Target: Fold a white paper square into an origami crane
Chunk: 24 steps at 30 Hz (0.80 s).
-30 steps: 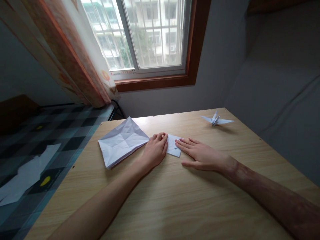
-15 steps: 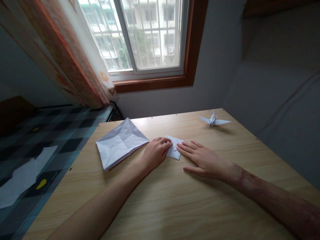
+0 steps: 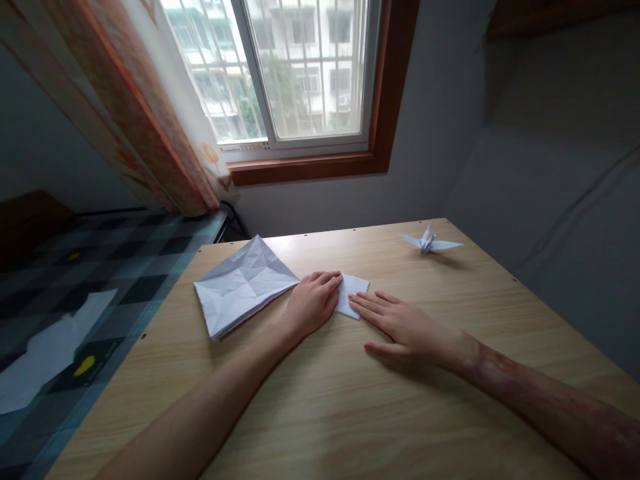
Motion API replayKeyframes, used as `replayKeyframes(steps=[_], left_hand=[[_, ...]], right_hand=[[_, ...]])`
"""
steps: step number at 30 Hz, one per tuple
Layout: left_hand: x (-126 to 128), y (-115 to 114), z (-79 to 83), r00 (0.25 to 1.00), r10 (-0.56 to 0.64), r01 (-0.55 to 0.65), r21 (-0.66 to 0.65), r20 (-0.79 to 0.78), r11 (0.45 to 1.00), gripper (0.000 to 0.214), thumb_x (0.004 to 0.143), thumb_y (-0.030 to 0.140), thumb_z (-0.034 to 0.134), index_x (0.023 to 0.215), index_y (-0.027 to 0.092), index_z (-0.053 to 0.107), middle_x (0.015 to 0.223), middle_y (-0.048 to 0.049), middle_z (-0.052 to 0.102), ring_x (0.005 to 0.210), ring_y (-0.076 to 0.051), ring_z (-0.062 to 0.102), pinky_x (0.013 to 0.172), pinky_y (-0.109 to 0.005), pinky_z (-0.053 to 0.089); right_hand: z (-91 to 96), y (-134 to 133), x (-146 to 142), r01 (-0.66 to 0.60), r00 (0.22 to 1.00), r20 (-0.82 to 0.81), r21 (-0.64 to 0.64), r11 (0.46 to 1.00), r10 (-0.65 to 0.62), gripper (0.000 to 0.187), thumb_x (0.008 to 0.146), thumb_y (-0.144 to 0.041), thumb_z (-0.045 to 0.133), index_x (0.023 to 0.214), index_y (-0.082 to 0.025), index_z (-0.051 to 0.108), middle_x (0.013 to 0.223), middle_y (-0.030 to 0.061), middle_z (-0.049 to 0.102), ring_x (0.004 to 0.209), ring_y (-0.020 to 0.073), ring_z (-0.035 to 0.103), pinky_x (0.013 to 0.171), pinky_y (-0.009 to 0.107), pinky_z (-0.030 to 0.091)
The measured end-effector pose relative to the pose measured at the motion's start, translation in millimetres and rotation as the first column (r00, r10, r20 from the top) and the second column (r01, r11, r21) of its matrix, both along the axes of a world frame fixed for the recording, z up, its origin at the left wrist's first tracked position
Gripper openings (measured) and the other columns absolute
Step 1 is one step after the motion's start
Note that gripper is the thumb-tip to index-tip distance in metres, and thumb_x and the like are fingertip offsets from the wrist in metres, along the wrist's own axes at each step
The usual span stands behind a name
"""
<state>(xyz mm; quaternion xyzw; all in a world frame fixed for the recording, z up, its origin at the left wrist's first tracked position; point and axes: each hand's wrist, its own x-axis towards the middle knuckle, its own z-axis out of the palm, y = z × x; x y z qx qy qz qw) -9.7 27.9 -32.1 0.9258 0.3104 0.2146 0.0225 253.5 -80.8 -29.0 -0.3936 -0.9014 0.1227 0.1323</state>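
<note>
A small folded white paper (image 3: 354, 287) lies flat on the wooden table (image 3: 320, 400) between my hands. My left hand (image 3: 315, 300) is at its left edge, fingers bent and close together, keeping hold of the paper; the thumb is mostly hidden. Over the paper's right part, my right hand (image 3: 400, 323) lies palm down with its fingers stretched out and its thumb apart. The fingertips of that hand touch the paper's surface. Just left of my left hand is a larger stack of creased white paper sheets (image 3: 245, 283), set at a slant.
A white origami crane (image 3: 427, 243) stands near the table's far right corner. To the left, torn white paper (image 3: 55, 353) lies on a checked bedspread (image 3: 30, 280). Beyond the table are a window (image 3: 305, 73), an orange-patterned curtain (image 3: 165, 133) and the wall.
The inner flap seen on the small paper no longer shows, and its upper face looks smooth. My left fingers have flattened and straightened somewhat; my right hand has shifted slightly toward me.
</note>
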Motion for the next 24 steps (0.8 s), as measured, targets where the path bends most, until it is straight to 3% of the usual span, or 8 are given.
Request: replayKeyframes(steps=[5,8,10,12,17,20,24], left_hand=[[1,-1,1.2,0.998,0.050,-0.051,-0.017,-0.031,0.999,0.041,0.109,0.028,0.053,0.147,0.021,0.068,0.154,-0.0116,0.068,0.135,-0.031,0.066,0.117,-0.052,0.056],[1,0,-0.6,0.999,0.037,-0.038,-0.041,-0.019,0.998,0.043,0.110,0.028,0.052,0.148,0.018,0.067,0.155,-0.0130,0.067,0.136,-0.032,0.065,0.119,-0.054,0.055],[-1,3,-3.9,1.000,0.012,-0.011,-0.071,0.016,0.997,0.043,0.111,0.029,0.051,0.149,0.018,0.067,0.156,-0.0136,0.067,0.138,-0.031,0.064,0.120,-0.053,0.056],[-2,6,-8.1,0.998,-0.014,0.020,-0.100,0.062,0.995,0.042,0.112,0.030,0.050,0.149,0.018,0.066,0.156,-0.0132,0.066,0.139,-0.030,0.064,0.120,-0.051,0.056],[-5,11,-14.5,0.988,-0.022,0.045,-0.152,0.152,0.987,0.041,0.112,0.027,0.048,0.150,0.018,0.063,0.159,-0.0150,0.062,0.142,-0.027,0.064,0.122,-0.047,0.055],[-4,9,-12.8,0.983,0.045,-0.018,-0.152,0.180,0.988,0.039,0.111,0.026,0.050,0.148,0.017,0.060,0.153,-0.0173,0.065,0.138,-0.028,0.066,0.119,-0.046,0.056],[-2,2,-5.9,0.972,0.176,-0.165,-0.075,0.155,0.983,0.042,0.103,0.037,0.068,0.139,0.016,0.061,0.127,-0.0153,0.073,0.119,-0.033,0.070,0.105,-0.050,0.059]], right_hand=[[3.1,-12,9,-0.012,1.000,-0.005,-0.023,1.000,0.012,0.084,0.109,-0.059,0.058,0.178,-0.023,0.025,0.180,0.0126,0.034,0.164,0.0326,0.040,0.137,0.052,0.029],[12.0,-5,7,-0.020,0.998,-0.066,0.025,0.999,0.021,0.062,0.111,-0.047,0.058,0.168,-0.025,0.047,0.169,0.0115,0.054,0.154,0.0312,0.054,0.134,0.054,0.034],[14.9,9,3,0.018,0.990,-0.140,0.086,0.996,-0.006,0.040,0.111,-0.033,0.056,0.149,-0.027,0.068,0.149,0.0101,0.072,0.137,0.0292,0.067,0.128,0.052,0.042],[12.8,27,-2,0.061,0.978,-0.208,0.123,0.991,-0.034,0.028,0.108,-0.022,0.058,0.126,-0.026,0.079,0.128,0.0094,0.080,0.118,0.0274,0.074,0.115,0.048,0.052],[-4.3,67,-14,0.135,0.957,-0.278,0.164,0.977,-0.085,0.017,0.094,-0.010,0.068,0.099,-0.023,0.079,0.099,0.0071,0.076,0.095,0.0244,0.070,0.089,0.037,0.057],[-10.7,72,-18,0.155,0.940,-0.330,0.178,0.972,-0.090,0.017,0.093,-0.008,0.068,0.098,-0.022,0.075,0.099,0.0071,0.072,0.097,0.0245,0.067,0.089,0.037,0.056],[-12.9,67,-17,0.164,0.925,-0.369,0.165,0.973,-0.093,0.011,0.098,-0.014,0.069,0.101,-0.022,0.074,0.104,0.0082,0.072,0.103,0.0260,0.067,0.093,0.040,0.054]])
